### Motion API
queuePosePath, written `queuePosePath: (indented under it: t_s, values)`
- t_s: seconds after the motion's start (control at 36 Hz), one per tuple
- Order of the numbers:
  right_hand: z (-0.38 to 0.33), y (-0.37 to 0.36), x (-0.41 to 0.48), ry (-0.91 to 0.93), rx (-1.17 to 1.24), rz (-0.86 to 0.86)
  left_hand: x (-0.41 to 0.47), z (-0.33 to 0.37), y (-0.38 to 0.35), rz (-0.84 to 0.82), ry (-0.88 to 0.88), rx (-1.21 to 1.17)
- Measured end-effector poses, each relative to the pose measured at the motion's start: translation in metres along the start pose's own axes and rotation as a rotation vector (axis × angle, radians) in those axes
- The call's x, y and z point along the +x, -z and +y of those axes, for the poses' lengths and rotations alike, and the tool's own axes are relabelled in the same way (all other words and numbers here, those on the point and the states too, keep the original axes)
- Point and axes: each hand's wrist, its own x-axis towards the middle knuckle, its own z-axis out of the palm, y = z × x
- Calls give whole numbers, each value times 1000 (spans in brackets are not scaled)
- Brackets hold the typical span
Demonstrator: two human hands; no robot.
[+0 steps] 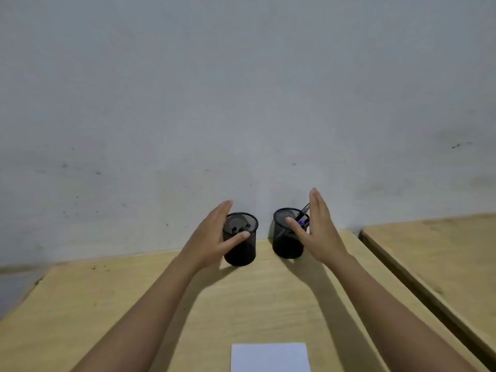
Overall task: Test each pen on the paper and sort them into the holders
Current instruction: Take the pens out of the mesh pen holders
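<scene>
Head view: I see wooden desk (107, 304) against scuffed grey wall (241, 89); left hand (212, 237), right hand (316, 232) spread wide, empty, beside cups (241, 251).

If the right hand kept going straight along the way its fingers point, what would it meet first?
Probably the wall. The right hand is open beside the right holder, fingers pointing up and away past the rim, where pens stick out. It would likely pass beside these, though depth is unclear from one view.
</scene>
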Motion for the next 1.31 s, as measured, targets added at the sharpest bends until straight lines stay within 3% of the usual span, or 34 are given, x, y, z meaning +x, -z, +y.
queuePosePath:
  t_s: [0.42,0.81,1.19,1.31]
  values:
    - [36,-25,7,-300,356,-48,21,-5,-31,8,2,22]
    - [25,-43,29,-132,393,-25,36,-4,-37,-22,-49,9]
    - [12,-44,40,119,117,-97,39,1,-37,-44,-77,-118]
    - [12,-46,43,86,135,-56,40,1,-36,-54,-71,-129]
